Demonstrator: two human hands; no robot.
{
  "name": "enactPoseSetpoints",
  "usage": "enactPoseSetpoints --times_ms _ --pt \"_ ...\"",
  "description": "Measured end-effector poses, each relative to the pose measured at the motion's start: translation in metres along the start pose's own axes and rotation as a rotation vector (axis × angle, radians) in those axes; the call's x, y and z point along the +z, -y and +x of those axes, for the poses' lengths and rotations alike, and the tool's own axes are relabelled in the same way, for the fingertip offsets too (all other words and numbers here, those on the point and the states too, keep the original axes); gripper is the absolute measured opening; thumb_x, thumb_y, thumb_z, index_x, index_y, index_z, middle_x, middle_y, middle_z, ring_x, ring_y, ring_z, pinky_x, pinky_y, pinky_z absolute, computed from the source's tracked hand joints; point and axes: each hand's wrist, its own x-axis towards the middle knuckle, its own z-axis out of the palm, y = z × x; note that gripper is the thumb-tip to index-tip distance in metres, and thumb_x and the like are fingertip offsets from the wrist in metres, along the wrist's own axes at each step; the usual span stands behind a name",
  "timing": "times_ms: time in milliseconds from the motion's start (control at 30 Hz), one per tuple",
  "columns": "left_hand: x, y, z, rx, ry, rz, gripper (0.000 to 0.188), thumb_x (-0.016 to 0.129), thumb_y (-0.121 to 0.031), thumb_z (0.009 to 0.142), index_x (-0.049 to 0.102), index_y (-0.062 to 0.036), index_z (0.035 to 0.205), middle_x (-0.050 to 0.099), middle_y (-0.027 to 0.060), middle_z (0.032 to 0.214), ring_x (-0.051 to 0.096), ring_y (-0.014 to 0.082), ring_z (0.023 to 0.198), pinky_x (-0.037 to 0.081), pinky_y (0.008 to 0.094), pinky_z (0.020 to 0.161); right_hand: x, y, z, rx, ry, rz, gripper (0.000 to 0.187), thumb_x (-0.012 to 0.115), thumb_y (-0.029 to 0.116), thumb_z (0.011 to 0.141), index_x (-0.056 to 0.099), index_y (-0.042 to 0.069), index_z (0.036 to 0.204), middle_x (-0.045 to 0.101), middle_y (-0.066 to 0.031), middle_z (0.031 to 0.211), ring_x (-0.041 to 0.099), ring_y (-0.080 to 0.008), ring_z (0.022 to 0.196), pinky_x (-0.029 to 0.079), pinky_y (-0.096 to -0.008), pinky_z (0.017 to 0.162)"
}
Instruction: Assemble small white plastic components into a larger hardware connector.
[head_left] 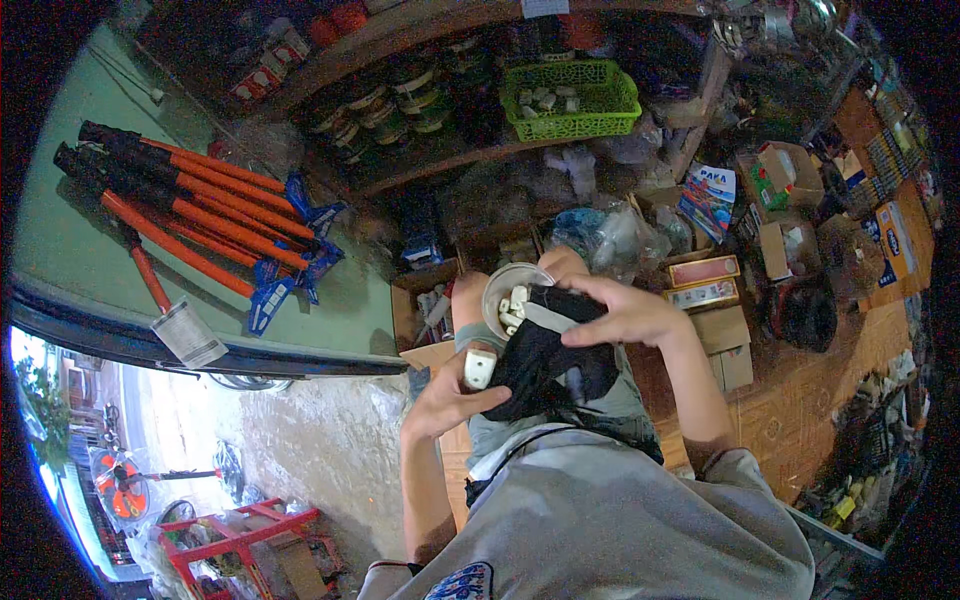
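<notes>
In my left hand [440,406] is a small white block with dark holes [479,369], which looks like an electrical socket. The thumb of that hand lies against a black cloth [540,362]. My right hand [625,318] grips the upper right side of the cloth between thumb and fingers, beside a pale strip on it. The cloth is bunched over my lap. Just beyond it, a round whitish tub [491,300] stands between my knees with several small white pieces [513,308] inside. The cloth hides part of the tub.
Orange-handled tools with blue ends [215,215] lie on a green surface at left. A green basket [575,125] sits on the far shelf. Cardboard boxes [722,338] and plastic bags stand right of my knees on the tiled floor. A red metal frame [240,545] is at lower left.
</notes>
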Motion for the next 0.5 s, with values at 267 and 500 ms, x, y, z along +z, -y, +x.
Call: enactPoseSetpoints --times_ms 267,500 --pt "0.022 -0.013 -0.026 0.146 -0.318 -0.492 0.042 0.078 0.002 0.077 0.053 -0.008 0.11 0.05 -0.002 0.093 0.051 0.0077 0.085 0.043 0.0234 0.073 -0.006 -0.067 0.001 -0.13 -0.021 0.609 0.052 0.073 0.012 0.089 0.052 0.009 0.137 0.061 -0.005 0.125 0.057 -0.021 0.12 0.049 -0.0345 0.099" --pt "0.045 -0.056 -0.028 0.218 -0.407 -0.853 0.044 0.069 0.005 0.081 0.046 -0.0096 0.115 0.058 0.0074 0.099 0.064 0.0164 0.084 0.053 0.0265 0.073 0.079 -0.096 -0.012 0.197 -0.234 1.681 0.043 0.065 0.041 0.098 0.06 0.013 0.13 0.067 -0.0086 0.124 0.063 -0.0255 0.113 0.051 -0.0356 0.092"
